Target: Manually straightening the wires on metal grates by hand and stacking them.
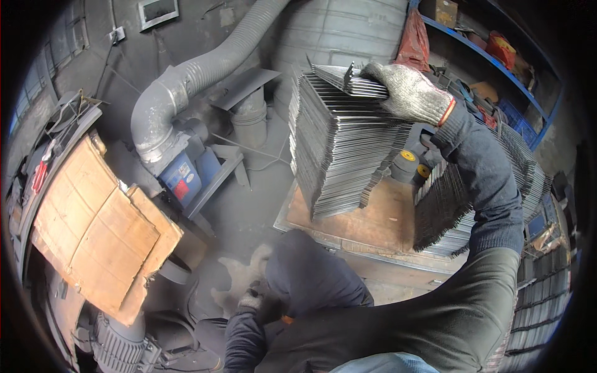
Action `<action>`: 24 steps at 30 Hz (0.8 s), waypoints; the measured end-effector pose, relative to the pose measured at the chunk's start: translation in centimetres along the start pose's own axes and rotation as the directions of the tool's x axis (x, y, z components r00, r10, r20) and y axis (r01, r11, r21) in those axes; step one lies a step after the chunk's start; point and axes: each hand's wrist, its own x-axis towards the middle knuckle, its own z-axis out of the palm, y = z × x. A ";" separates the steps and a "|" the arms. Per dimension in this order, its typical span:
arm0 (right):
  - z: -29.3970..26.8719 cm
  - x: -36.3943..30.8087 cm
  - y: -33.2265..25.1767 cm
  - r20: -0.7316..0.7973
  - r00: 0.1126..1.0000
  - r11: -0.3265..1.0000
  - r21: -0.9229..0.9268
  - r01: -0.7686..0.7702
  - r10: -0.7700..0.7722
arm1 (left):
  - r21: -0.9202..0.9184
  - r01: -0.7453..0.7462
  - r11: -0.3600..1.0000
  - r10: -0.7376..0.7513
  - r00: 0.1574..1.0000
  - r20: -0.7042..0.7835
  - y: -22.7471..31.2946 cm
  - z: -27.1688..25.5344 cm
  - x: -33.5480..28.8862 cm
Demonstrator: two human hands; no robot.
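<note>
Nearest: a gloved hand, apparently the left [252, 300], low in view, blurred and dusty; grip cannot be told. Beside it, to the right, a dark navy-clad form [317, 273].

Next, the desk [392, 214], wood-topped. Toward its right edge leans a stack of dark thin plates [443, 211], ribbed edges outward. Near its left edge stands a tall stack of grey metal plates [329, 149], layers roughly level, long axis upright.

At the top of that stack: a small bundle of plates [351, 82], long axis roughly left–right, one end pointing left, the other in the gloved right hand [405, 93], fingers closed over it. Contact with the stack below unclear.

Farther: two yellow-topped cylinders [405, 165] between the stacks, toward the desk's far edge; beyond, a large pale tank [339, 37].
</note>
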 end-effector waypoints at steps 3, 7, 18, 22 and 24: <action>-1.0 -1.4 0.9 -0.055 0.998 1.000 0.011 -0.004 0.004 | -0.075 0.010 0.997 -0.006 0.999 0.048 -0.7 0.4 0.6; -4.5 -6.2 5.2 -0.316 0.949 0.983 -0.170 -0.065 0.008 | 0.112 0.027 0.993 -0.033 0.998 0.049 -2.5 1.7 2.0; -9.2 -22.9 15.2 -0.296 0.922 0.945 -0.133 -0.300 0.251 | 0.081 0.021 0.996 -0.023 0.999 0.028 -4.0 3.7 3.8; -7.5 -27.1 16.0 -0.229 0.910 0.916 -0.124 -0.381 0.347 | 0.083 0.030 0.996 -0.035 0.998 0.056 -2.4 2.8 2.3; -6.6 -28.4 16.4 -0.220 0.898 0.908 -0.098 -0.408 0.380 | 0.065 -0.022 0.998 0.019 0.999 0.042 -1.8 2.3 1.7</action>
